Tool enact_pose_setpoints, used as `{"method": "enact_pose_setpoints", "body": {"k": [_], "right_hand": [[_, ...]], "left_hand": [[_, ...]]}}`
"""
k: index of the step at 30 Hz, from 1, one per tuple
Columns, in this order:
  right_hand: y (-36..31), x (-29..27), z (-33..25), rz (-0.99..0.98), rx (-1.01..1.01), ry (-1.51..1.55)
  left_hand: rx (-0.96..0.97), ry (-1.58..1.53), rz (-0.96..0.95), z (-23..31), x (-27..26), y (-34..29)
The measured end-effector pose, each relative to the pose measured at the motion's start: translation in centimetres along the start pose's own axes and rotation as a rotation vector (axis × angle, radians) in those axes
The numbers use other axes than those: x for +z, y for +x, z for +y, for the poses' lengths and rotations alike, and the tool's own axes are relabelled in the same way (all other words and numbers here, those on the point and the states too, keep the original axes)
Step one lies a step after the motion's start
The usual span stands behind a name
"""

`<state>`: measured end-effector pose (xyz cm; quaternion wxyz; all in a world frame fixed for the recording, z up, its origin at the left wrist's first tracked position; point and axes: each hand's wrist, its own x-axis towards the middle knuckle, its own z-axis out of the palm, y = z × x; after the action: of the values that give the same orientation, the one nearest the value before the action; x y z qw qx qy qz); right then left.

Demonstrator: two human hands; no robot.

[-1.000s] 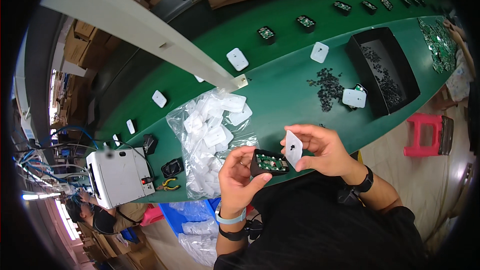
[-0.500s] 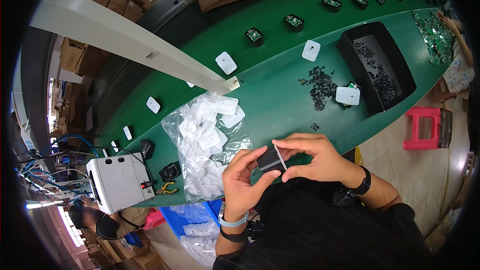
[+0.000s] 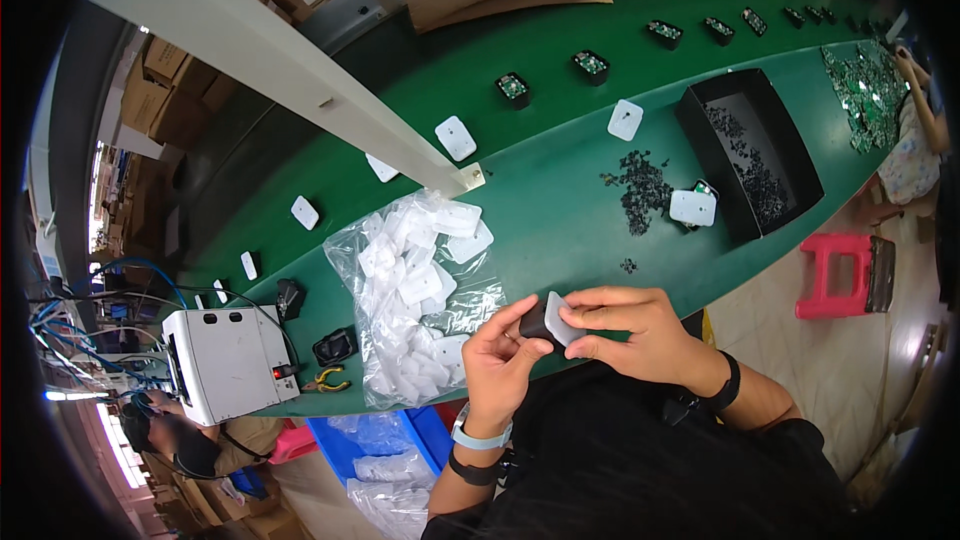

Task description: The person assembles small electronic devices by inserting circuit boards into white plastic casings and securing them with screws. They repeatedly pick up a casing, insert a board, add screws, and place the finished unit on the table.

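My left hand is closed around a small black plastic case, just over the table's near edge. Against the open side of the case sits a white rounded cover, pinched by the thumb and fingers of my right hand. Whether the cover is fully seated cannot be made out; the inside of the case is hidden. Left of my hands lies a clear plastic bag filled with white covers. Farther right, another white cover rests over a circuit board in a black case.
Small black parts lie loose near a black box holding more. Cases with green boards and white covers line the belt behind a slanted post. Pliers and a white machine stand left. A co-worker's arm reaches toward circuit boards.
The case and cover have tilted, so more of the cover's white face shows. My right fingers have shifted onto that face. The whole view has moved slightly.
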<state>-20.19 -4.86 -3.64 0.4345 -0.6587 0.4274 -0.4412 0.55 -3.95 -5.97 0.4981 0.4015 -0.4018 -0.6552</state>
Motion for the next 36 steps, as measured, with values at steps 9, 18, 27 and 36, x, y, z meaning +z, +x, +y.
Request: {"method": "enact_pose_setpoints", "body": {"k": [9,18,27,36], "right_hand": [[2.0,0.6,0.5,-0.056,0.151,0.114],[10.0,-0.1,6.1,0.169,0.036,-0.255],[23.4,-3.9,14.0,0.386,0.179,-0.937],[23.5,-2.9,15.8,0.302,0.091,-0.975]], "left_hand": [[-0.005,-0.044,0.141,-0.7,0.1,0.5],[0.340,0.335,0.296,-2.0,-0.4,2.5],[0.466,0.534,0.357,1.2,-4.1,-2.2],[0.427,0.467,0.714,4.2,-16.5,-5.7]]}}
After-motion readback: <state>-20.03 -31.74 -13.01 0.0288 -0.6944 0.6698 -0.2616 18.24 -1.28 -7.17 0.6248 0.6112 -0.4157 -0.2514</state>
